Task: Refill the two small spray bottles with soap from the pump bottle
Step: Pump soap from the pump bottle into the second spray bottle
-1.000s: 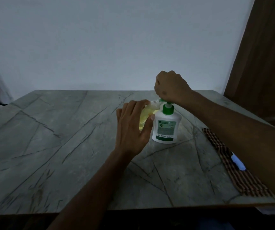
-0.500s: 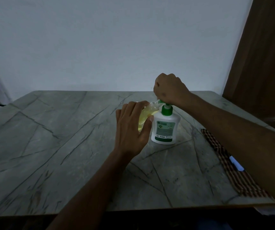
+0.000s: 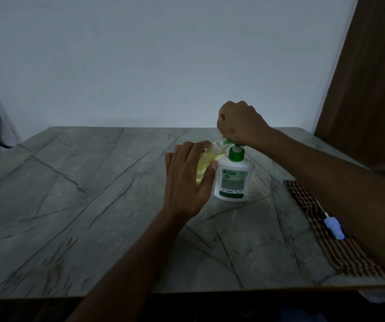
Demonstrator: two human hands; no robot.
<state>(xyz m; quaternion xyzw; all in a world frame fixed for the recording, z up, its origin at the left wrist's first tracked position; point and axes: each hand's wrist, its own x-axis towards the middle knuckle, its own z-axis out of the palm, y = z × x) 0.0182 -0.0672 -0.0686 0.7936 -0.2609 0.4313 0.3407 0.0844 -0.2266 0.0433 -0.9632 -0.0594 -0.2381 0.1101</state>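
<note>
We record the pump bottle [image 3: 233,180]: white body, green collar and pump head, green-and-white label, upright on the table [image 3: 75,205]. Small spray bottle [image 3: 206,162]: clear, holding pale yellow liquid, tilted with its open neck just under the pump spout. A light blue spray cap [image 3: 334,228] lies well apart to the right on a striped cloth [image 3: 340,254].

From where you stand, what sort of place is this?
Probably a room in a home, dimly lit: a marble-patterned table against a plain wall, a wooden door at right, a household pump bottle of soap.
</note>
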